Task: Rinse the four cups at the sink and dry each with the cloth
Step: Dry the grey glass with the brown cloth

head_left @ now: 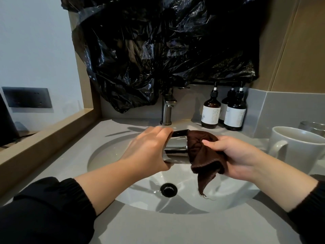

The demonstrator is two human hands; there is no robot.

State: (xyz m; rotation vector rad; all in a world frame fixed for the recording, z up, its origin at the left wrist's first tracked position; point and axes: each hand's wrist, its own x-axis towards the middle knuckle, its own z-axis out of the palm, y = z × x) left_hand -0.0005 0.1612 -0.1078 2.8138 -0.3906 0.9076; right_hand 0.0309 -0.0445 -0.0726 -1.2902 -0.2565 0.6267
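Head view | your left hand (149, 147) wraps the steel cup (175, 148) sideways over the sink (98, 152) | right hand (237, 157) pinches the brown cloth (204, 155) bunched at its mouth | work cloth inside, turning cup; white mug (299, 145) waits right.

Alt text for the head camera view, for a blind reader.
A left hand holds a shiny metal cup sideways over the sink while the right hand holds a brown cloth against its mouth. A white mug stands nearby.
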